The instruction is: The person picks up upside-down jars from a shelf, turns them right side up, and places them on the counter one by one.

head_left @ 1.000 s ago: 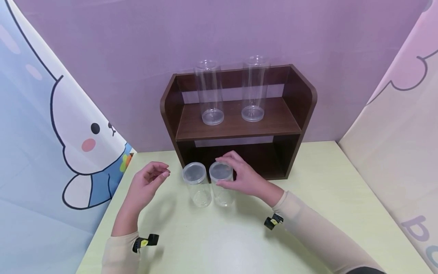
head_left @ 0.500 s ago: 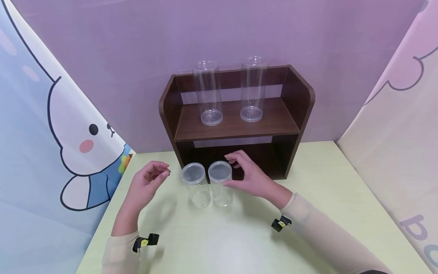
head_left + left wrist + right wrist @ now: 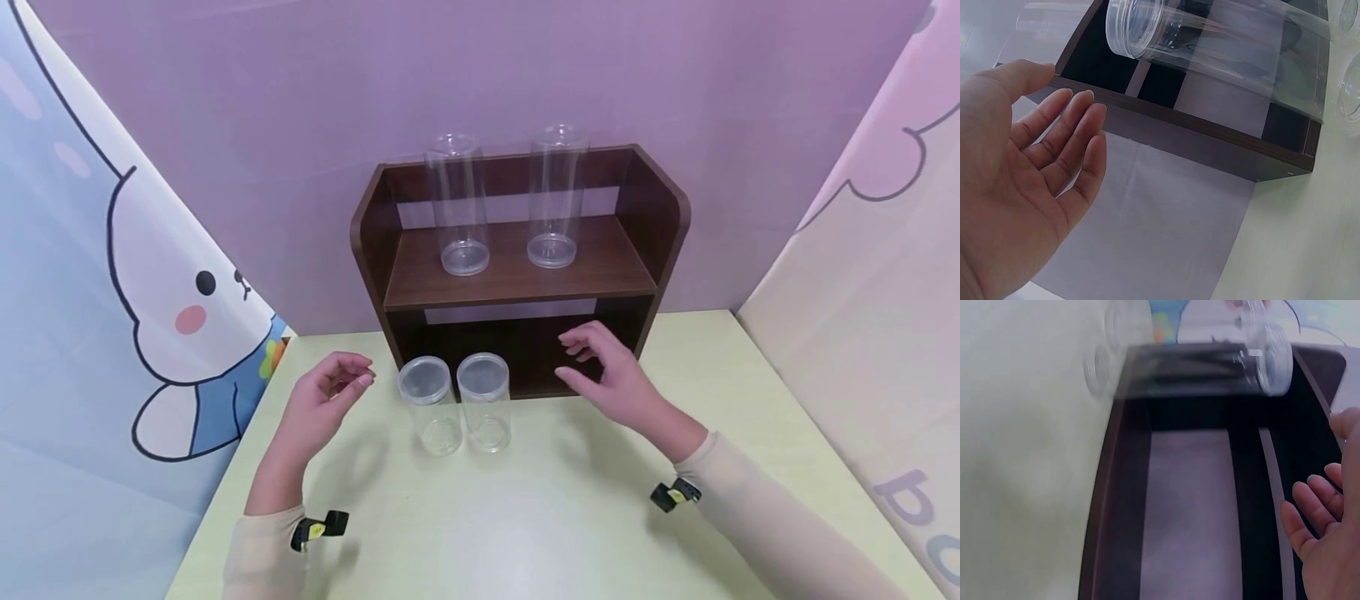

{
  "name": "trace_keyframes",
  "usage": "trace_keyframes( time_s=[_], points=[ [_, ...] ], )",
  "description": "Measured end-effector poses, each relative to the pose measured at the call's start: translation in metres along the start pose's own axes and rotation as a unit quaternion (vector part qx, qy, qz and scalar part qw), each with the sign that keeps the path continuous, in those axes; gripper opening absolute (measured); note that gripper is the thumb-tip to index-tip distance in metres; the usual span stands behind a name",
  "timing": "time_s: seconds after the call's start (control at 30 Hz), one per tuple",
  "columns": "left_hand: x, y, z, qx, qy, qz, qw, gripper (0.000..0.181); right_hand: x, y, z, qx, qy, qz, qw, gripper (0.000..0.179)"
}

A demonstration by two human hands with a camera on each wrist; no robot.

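Observation:
Two clear plastic jars with translucent lids stand side by side on the table, the left jar (image 3: 431, 404) almost touching the right jar (image 3: 486, 404). My left hand (image 3: 318, 408) hovers left of the left jar, fingers loosely bent, holding nothing; the left wrist view shows its bare palm (image 3: 1016, 175). To the right of the right jar, my right hand (image 3: 611, 375) is apart from it, thumb and fingers spread with nothing between them. Behind the jars is a dark brown two-tier wooden shelf (image 3: 517, 287). On its upper board stand two tall clear cylinders, a left one (image 3: 459, 204) and a right one (image 3: 557, 200).
The pale yellow-green table (image 3: 495, 525) extends in front of the jars and to both sides. A purple backdrop (image 3: 300, 125) rises behind the shelf. Printed cloth walls flank it, with a cartoon rabbit (image 3: 172, 275) on the left one.
My right hand has let go of the right jar and moved away to the right. Both jars stay where they were, and my left hand has hardly moved.

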State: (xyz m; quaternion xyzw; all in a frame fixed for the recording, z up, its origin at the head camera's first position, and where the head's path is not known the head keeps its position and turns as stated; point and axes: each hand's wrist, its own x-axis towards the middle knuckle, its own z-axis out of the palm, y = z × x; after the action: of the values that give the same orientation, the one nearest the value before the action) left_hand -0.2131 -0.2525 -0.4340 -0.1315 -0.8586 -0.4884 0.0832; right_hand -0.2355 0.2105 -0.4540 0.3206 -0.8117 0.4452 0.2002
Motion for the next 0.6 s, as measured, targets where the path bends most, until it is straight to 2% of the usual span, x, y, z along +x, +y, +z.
trace_keyframes(
  time_s=[0.27, 0.47, 0.6],
  points=[
    [0.001, 0.0, 0.003, -0.009, -0.002, -0.006, 0.9999, 0.025, -0.012, 0.012, -0.037, -0.033, 0.072, 0.015, 0.9968, 0.041],
    [0.002, 0.0, 0.003, -0.01, -0.003, -0.01, 0.9999, 0.026, -0.018, 0.018, -0.052, -0.041, 0.116, 0.012, 0.9923, 0.035],
    [0.001, 0.0, 0.004, -0.009, -0.004, -0.009, 0.9999, 0.026, -0.019, 0.022, -0.058, -0.06, 0.155, 0.013, 0.986, 0.03]
  ],
)
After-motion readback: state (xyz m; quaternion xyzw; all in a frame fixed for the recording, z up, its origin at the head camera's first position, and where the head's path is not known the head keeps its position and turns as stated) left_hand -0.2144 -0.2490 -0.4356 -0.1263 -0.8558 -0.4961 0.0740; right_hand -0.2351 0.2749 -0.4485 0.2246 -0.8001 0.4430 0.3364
